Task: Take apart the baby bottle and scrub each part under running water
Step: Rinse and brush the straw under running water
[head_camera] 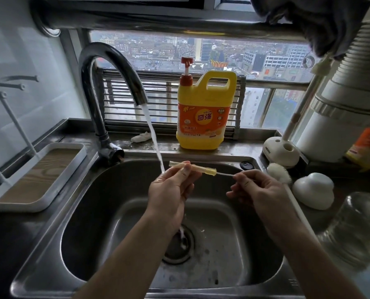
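From the head view, the left hand (171, 190) is pinching a short, translucent yellowish tube (192, 167) between thumb and fingertips, holding it level above the steel sink (89, 212). The right hand (257, 190) is pinching the thin wire stem of a slim brush (225, 174) between thumb and curled fingers. The stem's far end is going into the tube's flared right end, so the bristles are hidden inside.

Water (153, 134) is pouring in a smooth white stream from the curved chrome tap (115, 67), striking the left hand's fingers just beside the tube's left end and running down to the round drain (179, 240).

On the worktop to the right, a white sponge-headed brush (281, 173) with a long plastic handle is lying beside a smooth white domed cap (313, 190). A clear, rounded glass-like vessel (360, 223) is sitting at the frame's edge, blurred and partly cut off; it may be the bottle body.

Behind the sink, a yellow plastic detergent jug (203, 113) with a red pump is standing on the ledge, its orange label reading "KEON" and "奇强"; the smaller print is too fine to read. A white tray (37, 175) with a wood-grain base is sitting at the left.
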